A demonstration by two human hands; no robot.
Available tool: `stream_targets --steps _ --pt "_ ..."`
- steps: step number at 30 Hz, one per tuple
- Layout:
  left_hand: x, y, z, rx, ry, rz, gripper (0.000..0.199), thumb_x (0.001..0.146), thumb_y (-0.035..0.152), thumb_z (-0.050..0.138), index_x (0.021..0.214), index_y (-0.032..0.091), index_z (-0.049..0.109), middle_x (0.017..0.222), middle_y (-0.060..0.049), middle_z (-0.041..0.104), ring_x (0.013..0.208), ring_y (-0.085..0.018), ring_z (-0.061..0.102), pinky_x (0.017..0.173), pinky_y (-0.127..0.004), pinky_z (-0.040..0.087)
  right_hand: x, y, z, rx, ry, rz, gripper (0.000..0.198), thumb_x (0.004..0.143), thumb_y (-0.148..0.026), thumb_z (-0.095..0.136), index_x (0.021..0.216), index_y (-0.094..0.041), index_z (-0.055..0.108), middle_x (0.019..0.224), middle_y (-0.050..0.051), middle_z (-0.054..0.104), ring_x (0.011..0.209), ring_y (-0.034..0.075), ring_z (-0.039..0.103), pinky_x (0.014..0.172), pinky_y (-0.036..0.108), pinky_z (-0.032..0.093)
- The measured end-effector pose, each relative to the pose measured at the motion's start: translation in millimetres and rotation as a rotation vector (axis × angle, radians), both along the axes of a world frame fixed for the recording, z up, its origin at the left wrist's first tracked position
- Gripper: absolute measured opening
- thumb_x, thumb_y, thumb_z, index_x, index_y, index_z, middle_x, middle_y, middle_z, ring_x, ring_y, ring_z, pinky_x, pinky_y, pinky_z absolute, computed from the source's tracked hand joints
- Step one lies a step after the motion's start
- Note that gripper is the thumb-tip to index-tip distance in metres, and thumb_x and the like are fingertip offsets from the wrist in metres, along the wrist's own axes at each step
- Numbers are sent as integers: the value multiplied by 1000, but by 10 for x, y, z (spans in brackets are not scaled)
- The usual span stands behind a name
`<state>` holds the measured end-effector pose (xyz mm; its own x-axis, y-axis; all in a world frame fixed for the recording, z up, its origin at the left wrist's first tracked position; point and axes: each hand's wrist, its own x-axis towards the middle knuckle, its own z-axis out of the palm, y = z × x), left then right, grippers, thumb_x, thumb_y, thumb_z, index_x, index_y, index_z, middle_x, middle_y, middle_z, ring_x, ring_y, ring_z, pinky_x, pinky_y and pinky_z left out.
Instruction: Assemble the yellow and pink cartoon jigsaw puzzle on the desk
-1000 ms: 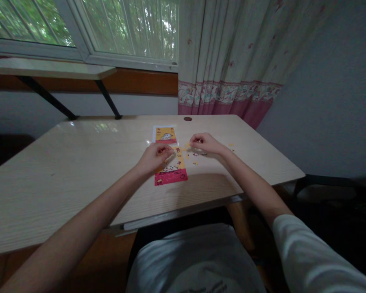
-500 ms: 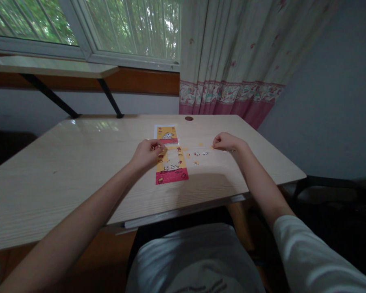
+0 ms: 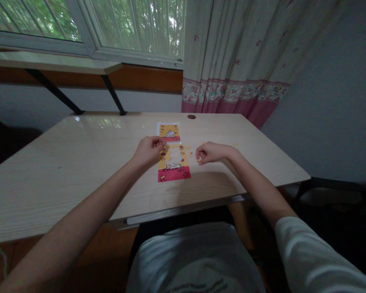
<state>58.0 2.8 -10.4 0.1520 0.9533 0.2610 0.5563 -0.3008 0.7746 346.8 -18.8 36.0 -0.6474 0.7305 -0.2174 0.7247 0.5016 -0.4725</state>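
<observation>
A partly assembled jigsaw puzzle (image 3: 174, 174) lies on the table, yellow above and red-pink below, with a pale gap in its middle. Just beyond it is a card (image 3: 170, 132) with a similar picture of a white animal. My left hand (image 3: 149, 150) is over the puzzle's upper left edge, fingers pinched together; whatever they hold is too small to make out. To the right of the puzzle, my right hand (image 3: 212, 151) bends down with thumb and finger closed on a small puzzle piece (image 3: 199, 160). It partly hides the loose pieces there.
A yellow piece (image 3: 235, 143) lies on the light wooden table (image 3: 94, 162), right of my right hand. At the back are a round cable hole (image 3: 191, 116) and a raised shelf (image 3: 64, 63) on black struts. A curtain (image 3: 232, 61) hangs beside the window.
My right hand has moved left and nearer to me, towards the puzzle, over the loose pieces. The left hand stays at the puzzle's upper left edge. The view has shifted slightly.
</observation>
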Motion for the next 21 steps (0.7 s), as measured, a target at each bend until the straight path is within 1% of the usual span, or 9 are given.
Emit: stream_targets --steps 3,5,8,10,13,15,17,21 --pt "30 -33 27 38 38 47 18 76 32 62 77 17 73 61 -3 60 58 -17 51 55 -31 33 13 16 -23 0 17 35 18 71 -25 76 86 -15 74 70 0 65 63 12 54 61 24 38" --pt "41 -46 40 37 46 46 19 76 32 61 77 17 73 62 -3 61 58 -17 51 55 -31 33 24 31 -39 13 42 56 17 70 -22 76 85 -15 73 75 1 66 66 12 54 62 24 39" --pt "42 -47 47 47 55 46 19 76 32 61 78 17 73 63 -4 62 60 -18 52 56 -30 34 23 35 -50 16 80 65 16 68 -19 75 83 -16 70 74 0 65 67 12 53 62 24 39" --pt "40 -42 47 42 59 36 19 75 31 61 78 17 73 65 -4 64 61 -18 54 57 -31 35 18 24 -48 -20 109 69 14 68 -18 73 80 -16 67 71 -2 62 65 12 52 61 24 39" --pt "45 -46 43 37 49 23 17 75 28 60 78 17 72 67 -5 65 62 -18 54 58 -31 36 4 4 -43 -120 196 61 13 69 -18 72 78 -17 63 67 -4 58 63 11 50 60 23 39" --pt "57 -64 45 40 33 11 16 75 27 60 78 17 72 68 -5 65 62 -18 52 58 -31 36 -20 -2 -48 -182 299 23 14 70 -20 72 80 -16 63 66 -4 58 62 10 50 59 23 39" --pt "79 -93 52 40 13 -8 15 76 27 60 78 18 72 67 -4 64 61 -17 51 58 -31 36 -65 3 -68 -238 432 -51 18 70 -25 74 83 -16 64 65 -4 58 61 10 49 59 23 38" --pt "150 -173 86 5 -8 -84 17 78 31 62 77 18 72 65 -2 61 60 -16 48 58 -30 35 -213 36 -154 -344 697 -212 27 67 -32 79 83 -15 67 70 -1 65 64 10 53 61 24 40"
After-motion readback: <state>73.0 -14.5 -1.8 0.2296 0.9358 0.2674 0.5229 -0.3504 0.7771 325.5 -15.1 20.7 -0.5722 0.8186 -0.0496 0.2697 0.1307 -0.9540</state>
